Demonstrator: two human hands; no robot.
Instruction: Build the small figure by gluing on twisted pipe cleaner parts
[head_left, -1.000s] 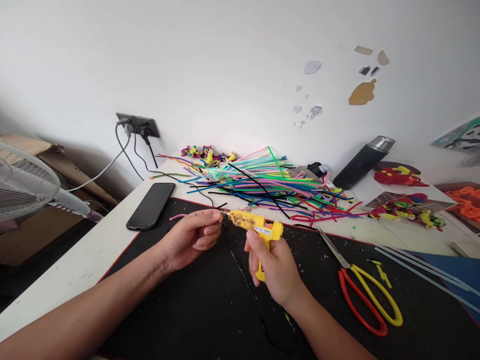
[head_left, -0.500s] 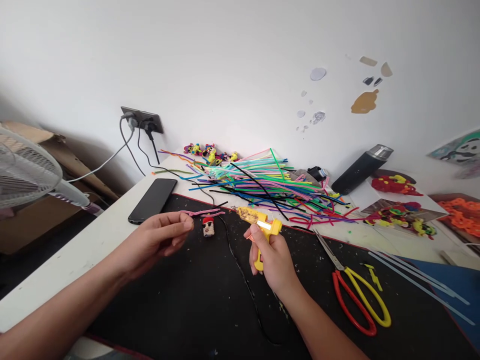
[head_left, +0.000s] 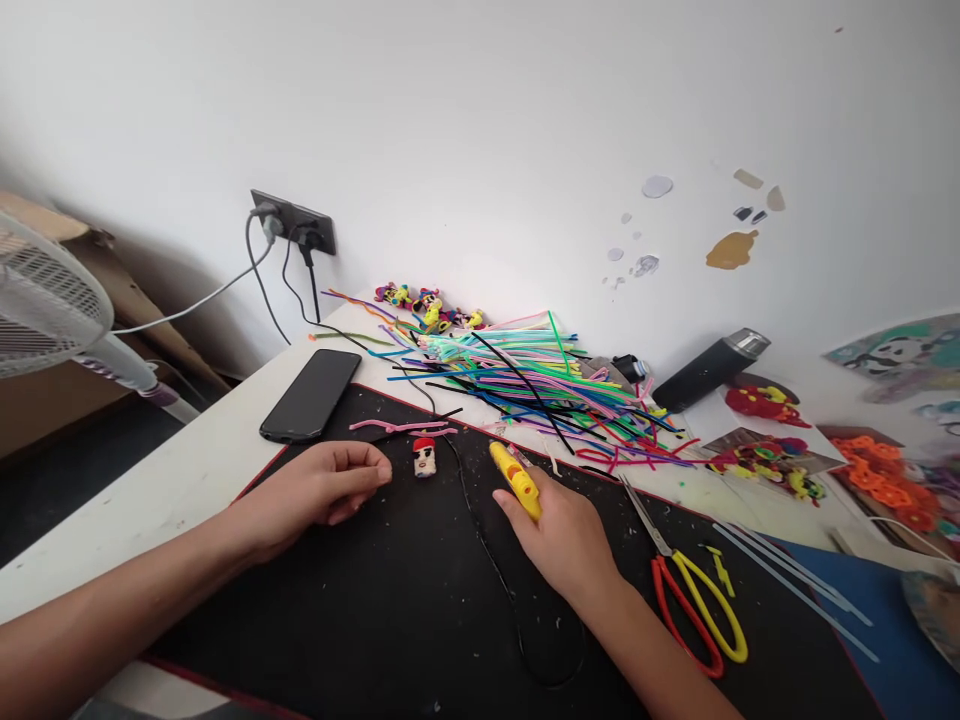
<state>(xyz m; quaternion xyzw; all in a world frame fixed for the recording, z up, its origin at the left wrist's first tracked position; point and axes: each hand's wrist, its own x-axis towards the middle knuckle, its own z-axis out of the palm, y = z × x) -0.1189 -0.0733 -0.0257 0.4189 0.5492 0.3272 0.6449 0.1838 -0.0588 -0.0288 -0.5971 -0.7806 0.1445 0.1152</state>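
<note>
My right hand (head_left: 566,530) is round a yellow hot glue gun (head_left: 516,480), which is turned so that its nozzle and handle are mostly hidden. My left hand (head_left: 349,485) hovers over the black mat with thumb and forefinger pinched together; anything between the tips is too small to make out. Just right of those fingertips lies a small pipe-cleaner doll head (head_left: 424,460) with a red top and dark eye patches. Pink pipe-cleaner pieces (head_left: 390,427) and a black one lie behind it.
A black phone (head_left: 311,395) lies at the left. Behind the black mat (head_left: 360,620) is a heap of coloured pipe cleaners (head_left: 517,375). Scissors (head_left: 690,590) and glue sticks (head_left: 802,580) lie right, a dark flask (head_left: 712,370) behind. The gun's cord (head_left: 487,545) crosses the mat.
The glue gun has turned and sunk toward the mat, its nozzle now pointing away. My left hand has moved slightly down, apart from the pink pipe cleaners. The view has shifted right.
</note>
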